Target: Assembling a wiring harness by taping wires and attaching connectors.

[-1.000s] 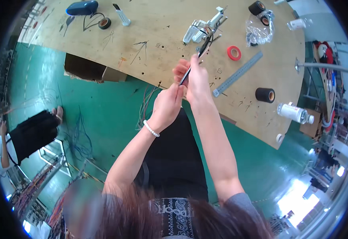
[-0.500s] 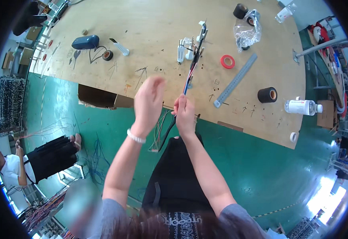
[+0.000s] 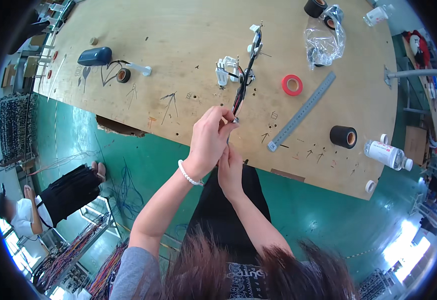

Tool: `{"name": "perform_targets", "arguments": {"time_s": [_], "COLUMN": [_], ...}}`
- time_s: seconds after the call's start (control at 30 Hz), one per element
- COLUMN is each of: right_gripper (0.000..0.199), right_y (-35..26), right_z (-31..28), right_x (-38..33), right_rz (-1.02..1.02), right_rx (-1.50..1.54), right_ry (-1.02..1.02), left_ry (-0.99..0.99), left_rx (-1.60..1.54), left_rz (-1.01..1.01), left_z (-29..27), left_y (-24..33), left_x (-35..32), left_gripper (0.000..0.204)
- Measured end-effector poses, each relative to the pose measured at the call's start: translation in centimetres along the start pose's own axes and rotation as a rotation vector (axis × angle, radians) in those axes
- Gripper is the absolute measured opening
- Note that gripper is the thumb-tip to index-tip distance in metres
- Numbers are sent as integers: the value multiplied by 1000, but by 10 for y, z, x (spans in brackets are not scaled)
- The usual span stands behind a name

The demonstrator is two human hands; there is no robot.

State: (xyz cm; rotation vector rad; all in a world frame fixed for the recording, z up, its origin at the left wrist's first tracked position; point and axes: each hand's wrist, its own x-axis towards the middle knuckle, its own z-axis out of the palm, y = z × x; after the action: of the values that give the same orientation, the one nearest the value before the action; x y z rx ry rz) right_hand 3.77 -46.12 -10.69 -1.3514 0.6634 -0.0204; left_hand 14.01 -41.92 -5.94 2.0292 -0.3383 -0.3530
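Observation:
A wire harness (image 3: 249, 70) with dark wrapping and some red and white wires runs down the middle of the wooden table toward me. White plastic connectors (image 3: 222, 75) lie along its left side. At the near end of the harness, my left hand (image 3: 206, 140) pinches the wires between thumb and fingers, beside a small shiny piece (image 3: 235, 120) that I cannot make out. Just below it, over the table's near edge, my right hand (image 3: 231, 175) is closed on the lower part of the wires. My left hand partly hides what the right fingers grip.
To the right lie a red tape roll (image 3: 292, 85), a steel ruler (image 3: 302, 112), a black tape roll (image 3: 343, 136) and a plastic bottle (image 3: 387, 155). A plastic bag (image 3: 323, 42) lies farther back. At left are a dark blue case (image 3: 95, 56) and a small black tape roll (image 3: 123, 75).
My left hand, open and off the wires before, has come right and closed on them. My right hand has come slightly nearer to me. The whole view has shifted a little.

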Motion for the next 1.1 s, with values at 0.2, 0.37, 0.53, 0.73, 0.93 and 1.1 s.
{"name": "perform_targets", "arguments": {"time_s": [0.2, 0.37, 0.53, 0.73, 0.93, 1.1], "right_gripper": [23, 48, 42, 31, 35, 34], "right_y": [-10, -30, -33, -52, -18, -15], "right_z": [-13, -29, -30, -10, 2, 3], "right_x": [-3, 15, 21, 39, 44, 45], "right_rz": [-42, -87, 110, 216, 65, 10], "right_rx": [87, 239, 137, 556, 552, 588], "right_ry": [-70, -11, -54, -112, -24, -67], "left_ry": [-48, 15, 105, 222, 269, 393], "left_rx": [-303, -430, -258, -71, -33, 537], "left_rz": [-290, -238, -187, -6, -47, 510], "left_z": [-2, 7, 18, 26, 22, -44], "left_y": [0, -11, -7, -10, -24, 31], "left_x": [-12, -19, -33, -39, -57, 18], "left_gripper": [12, 10, 10, 10, 10, 9]}}
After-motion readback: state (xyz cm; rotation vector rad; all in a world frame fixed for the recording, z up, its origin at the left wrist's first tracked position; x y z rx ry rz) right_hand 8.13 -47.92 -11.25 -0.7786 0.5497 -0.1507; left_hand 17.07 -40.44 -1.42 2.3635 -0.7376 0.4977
